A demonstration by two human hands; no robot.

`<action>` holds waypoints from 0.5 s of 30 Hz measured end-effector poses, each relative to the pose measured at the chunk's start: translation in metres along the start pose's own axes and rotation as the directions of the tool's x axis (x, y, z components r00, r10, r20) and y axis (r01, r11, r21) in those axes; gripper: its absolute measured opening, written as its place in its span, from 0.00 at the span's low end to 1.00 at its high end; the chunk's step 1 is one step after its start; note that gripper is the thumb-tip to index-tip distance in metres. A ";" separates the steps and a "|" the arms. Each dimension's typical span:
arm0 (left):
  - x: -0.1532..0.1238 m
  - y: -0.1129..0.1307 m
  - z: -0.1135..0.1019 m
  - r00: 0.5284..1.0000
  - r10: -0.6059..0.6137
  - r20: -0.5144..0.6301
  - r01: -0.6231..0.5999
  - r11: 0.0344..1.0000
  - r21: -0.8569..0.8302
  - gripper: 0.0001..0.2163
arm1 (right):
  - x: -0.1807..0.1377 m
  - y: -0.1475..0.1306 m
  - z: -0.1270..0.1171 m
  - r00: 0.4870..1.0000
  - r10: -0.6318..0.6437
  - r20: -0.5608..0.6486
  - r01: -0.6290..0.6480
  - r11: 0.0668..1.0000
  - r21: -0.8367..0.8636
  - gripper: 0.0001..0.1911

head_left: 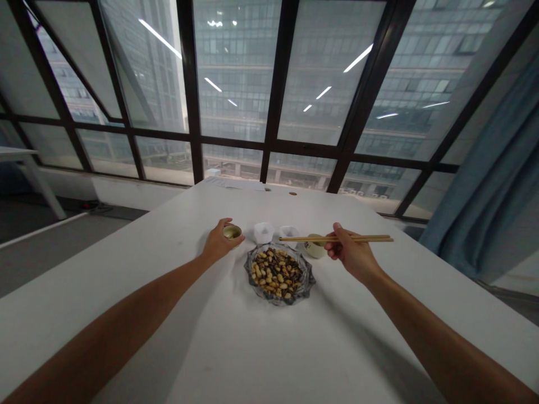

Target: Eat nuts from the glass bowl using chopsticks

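Note:
My left hand (218,242) grips a small greenish cup (232,232) from its left side, fingers and thumb around the rim. Held in my right hand (351,252) is a pair of wooden chopsticks (311,239), lying nearly level with their tips pointing left. Below the tips, a scalloped glass bowl (309,279) holds a mix of peanuts (278,275) and dark seeds. Behind the bowl stand two white cups, one on the left (263,233) and one on the right (289,230). A pale green cup (315,250) with dark marks is partly hidden by the chopsticks and my right fingers.
The white table (244,359) reaches toward the windows. Papers (240,184) and a small white object (211,173) lie at its far edge, near a brown round item (292,193). A blue curtain (484,168) hangs on the right, and another table (19,154) stands at the left.

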State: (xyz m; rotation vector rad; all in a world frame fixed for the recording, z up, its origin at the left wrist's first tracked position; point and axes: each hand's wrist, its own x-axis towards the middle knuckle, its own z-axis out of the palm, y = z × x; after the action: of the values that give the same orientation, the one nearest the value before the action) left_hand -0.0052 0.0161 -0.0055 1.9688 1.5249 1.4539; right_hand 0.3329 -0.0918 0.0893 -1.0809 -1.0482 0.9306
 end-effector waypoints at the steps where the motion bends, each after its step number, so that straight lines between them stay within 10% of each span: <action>1: 0.000 0.000 0.000 1.000 -0.005 0.000 0.005 1.000 0.007 0.34 | 0.001 0.001 -0.002 1.000 0.004 0.003 -0.004 1.000 -0.003 0.33; 15: 0.024 0.013 -0.004 0.984 0.117 0.137 -0.154 0.940 0.304 0.35 | -0.016 -0.012 0.005 0.946 -0.214 0.245 0.284 0.910 -0.302 0.31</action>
State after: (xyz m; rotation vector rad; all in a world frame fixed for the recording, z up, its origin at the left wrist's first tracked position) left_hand -0.0018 0.0295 0.0185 2.3378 1.6822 1.1745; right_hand 0.3251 -0.1089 0.0986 -1.1060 -1.5223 0.6801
